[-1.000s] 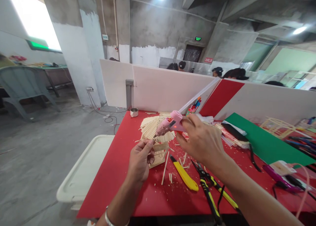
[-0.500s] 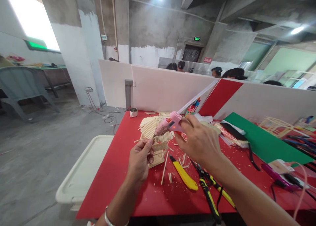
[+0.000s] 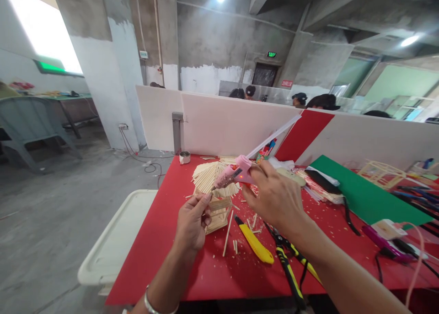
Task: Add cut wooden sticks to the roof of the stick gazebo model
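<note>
My right hand is wrapped round a pink hot glue gun, a long clear glue stick jutting from its back. The nozzle points down and left, at the fingertips of my left hand. Thumb and forefinger of that hand are pinched together; what is between them is too small to make out. Just right of these fingers stands a small box-like structure of wooden sticks, partly hidden by the hand. Behind it lies a fan-shaped panel of wooden sticks.
On the red tabletop lie a yellow utility knife, yellow-black pliers and loose stick pieces. A tape roll sits at the far left corner. To the right are a green board and a purple power strip. A white partition stands behind.
The camera view has shifted very slightly. Both hands and the glue gun keep nearly the same pose, its nozzle still at the left fingertips.
</note>
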Motion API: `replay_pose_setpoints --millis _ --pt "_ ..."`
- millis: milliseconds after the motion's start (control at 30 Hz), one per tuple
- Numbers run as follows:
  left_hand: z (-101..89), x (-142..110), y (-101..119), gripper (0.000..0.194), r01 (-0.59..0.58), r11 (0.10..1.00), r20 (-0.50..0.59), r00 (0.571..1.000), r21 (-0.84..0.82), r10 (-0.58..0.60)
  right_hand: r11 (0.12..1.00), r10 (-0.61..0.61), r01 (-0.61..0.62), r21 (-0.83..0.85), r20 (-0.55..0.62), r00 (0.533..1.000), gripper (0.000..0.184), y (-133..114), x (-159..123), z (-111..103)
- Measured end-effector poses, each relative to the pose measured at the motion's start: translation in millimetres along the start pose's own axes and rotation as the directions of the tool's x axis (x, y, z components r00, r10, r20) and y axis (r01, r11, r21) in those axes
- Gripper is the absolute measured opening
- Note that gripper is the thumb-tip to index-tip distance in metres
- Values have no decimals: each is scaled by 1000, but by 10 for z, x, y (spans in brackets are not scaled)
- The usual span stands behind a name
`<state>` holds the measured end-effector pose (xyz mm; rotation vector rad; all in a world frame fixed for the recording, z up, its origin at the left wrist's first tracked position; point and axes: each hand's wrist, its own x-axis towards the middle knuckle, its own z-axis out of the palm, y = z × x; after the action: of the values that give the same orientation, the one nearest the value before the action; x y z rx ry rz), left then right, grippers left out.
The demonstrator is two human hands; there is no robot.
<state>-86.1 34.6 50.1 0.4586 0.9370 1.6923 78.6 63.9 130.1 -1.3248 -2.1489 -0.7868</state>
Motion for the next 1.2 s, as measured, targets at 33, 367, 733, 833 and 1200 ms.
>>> replay_pose_setpoints --millis 33,367,733,833,1200 --pt "2 -2 1 39 4 1000 -1 1000 1 -4 1000 -1 1 4 5 1000 23 -3 -1 1" --pt "-4 -31 11 28 10 999 10 1000 -53 -9 1000 9 -9 10 15 1000 22 -21 -23 -6" --pt "7 -41 14 25 23 999 16 1000 -27 -23 1000 25 -25 19 -1 1000 23 -6 -66 -8" --pt "-1 -37 5 27 21 1000 15 1000 -14 -21 1000 27 -27 6 -5 1000 22 -7 -83 3" --pt "-5 -43 0 27 21 999 27 999 -24 -20 999 26 -25 36 -26 999 21 -22 -111 39"
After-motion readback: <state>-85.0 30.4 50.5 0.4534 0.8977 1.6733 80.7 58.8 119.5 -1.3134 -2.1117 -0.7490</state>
